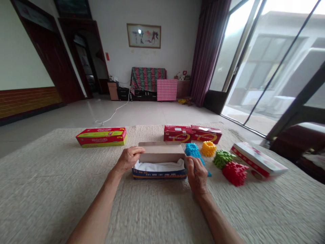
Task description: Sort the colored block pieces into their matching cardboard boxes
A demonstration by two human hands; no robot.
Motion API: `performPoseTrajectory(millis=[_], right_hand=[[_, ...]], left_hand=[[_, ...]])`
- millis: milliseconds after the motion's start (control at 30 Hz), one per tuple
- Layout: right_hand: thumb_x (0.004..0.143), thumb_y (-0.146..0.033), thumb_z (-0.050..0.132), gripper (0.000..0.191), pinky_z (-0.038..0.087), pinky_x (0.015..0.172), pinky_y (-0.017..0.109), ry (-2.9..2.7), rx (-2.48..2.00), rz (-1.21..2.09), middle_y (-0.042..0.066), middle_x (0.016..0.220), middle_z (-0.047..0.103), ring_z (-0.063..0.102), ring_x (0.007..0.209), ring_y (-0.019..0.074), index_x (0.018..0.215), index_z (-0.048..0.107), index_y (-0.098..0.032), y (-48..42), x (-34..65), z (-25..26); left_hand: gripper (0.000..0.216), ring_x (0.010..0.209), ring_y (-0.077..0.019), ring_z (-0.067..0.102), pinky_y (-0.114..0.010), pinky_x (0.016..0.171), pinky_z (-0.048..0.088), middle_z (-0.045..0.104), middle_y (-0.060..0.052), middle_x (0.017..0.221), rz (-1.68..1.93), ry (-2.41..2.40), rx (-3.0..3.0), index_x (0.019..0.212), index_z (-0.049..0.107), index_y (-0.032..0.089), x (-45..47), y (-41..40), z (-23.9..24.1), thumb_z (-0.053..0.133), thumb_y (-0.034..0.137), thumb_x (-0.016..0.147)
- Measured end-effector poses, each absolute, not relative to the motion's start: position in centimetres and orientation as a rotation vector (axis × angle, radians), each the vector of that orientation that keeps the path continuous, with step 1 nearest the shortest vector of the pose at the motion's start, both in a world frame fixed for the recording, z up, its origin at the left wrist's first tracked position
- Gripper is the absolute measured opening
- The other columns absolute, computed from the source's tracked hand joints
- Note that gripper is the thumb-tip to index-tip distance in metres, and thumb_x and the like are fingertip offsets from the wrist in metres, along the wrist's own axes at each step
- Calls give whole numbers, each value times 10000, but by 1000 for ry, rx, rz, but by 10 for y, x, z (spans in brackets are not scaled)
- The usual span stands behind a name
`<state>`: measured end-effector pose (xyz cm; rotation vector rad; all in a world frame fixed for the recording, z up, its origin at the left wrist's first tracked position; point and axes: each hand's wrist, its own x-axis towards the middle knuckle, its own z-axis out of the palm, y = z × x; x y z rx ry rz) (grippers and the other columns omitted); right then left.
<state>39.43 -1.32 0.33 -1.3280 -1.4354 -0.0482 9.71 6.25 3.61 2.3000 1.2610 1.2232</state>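
Note:
A dark blue cardboard box with orange markings stands open before me, its plain brown lid raised at the back. White cloth or soft wrapping lies inside. My left hand is closed at the box's back left corner, fingers pinching the edge of the lid. At the right end, my right hand has its fingers curled over the box's side edge. Just behind that hand is a row of blue knobbly plastic pieces, partly hidden by it.
Yellow, green and red knobbly pieces lie to the right, beside a white and red box. Two red boxes stand behind. A red and yellow-green box sits at the left on the beige textured cover.

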Motion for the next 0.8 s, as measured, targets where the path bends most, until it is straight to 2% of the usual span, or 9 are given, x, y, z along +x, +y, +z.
performPoseTrajectory(millis=[333,800], right_hand=[[950,-291,362,284,472,820,340,-1457,-1261,-63,79,936,627,596,887,198,999,621,-183,-17,393,-1],[934,-225,420,245,479,890,363,-1431,-1200,20,90,1070,596,576,1013,202,1127,568,-199,-12,392,-9]], left_hand=[[305,937,-185,686,-327,910,526,754,-28,961,1149,1284,2364,866,752,222,99,63,38,474,166,754],[303,888,-198,706,-288,887,538,767,-21,912,1002,1398,2354,788,760,220,103,84,46,479,287,699]])
